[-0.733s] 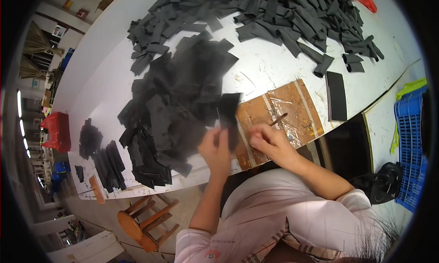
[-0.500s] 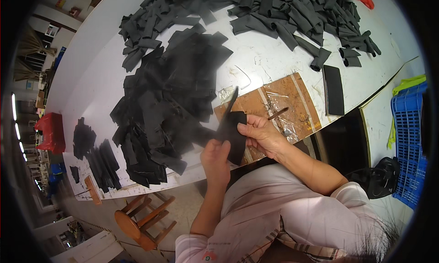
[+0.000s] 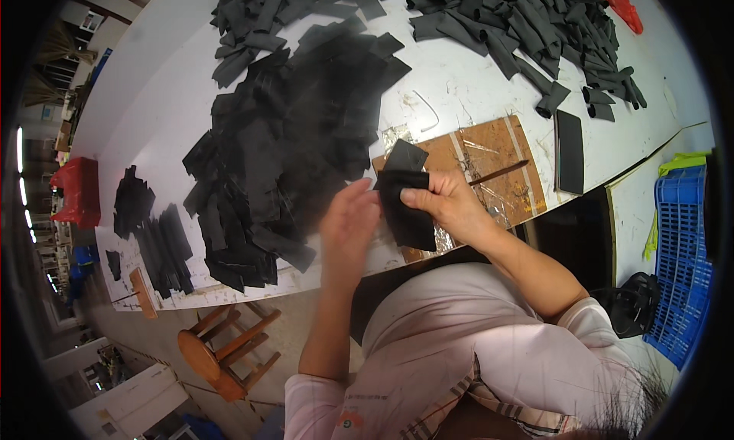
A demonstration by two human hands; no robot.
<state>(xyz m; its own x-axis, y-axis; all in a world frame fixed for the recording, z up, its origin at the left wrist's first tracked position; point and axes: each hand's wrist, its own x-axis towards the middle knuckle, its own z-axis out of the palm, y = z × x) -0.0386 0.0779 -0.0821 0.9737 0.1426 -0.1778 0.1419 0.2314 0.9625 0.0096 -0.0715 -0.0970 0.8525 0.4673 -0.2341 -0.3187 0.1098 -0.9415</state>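
Right hand (image 3: 456, 207) pinches a black cloth piece (image 3: 413, 230) over the brown board's (image 3: 489, 148) left end, long axis roughly away from the torso (image 3: 451, 318); dark stick (image 3: 501, 172) juts past that hand, can't tell if held. Left hand (image 3: 350, 220) is at the cloth's left edge, pile (image 3: 256, 149) side, blurred: can't tell if it grips.

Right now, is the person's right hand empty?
No, the right hand pinches a black fabric piece between its thumb and fingers.
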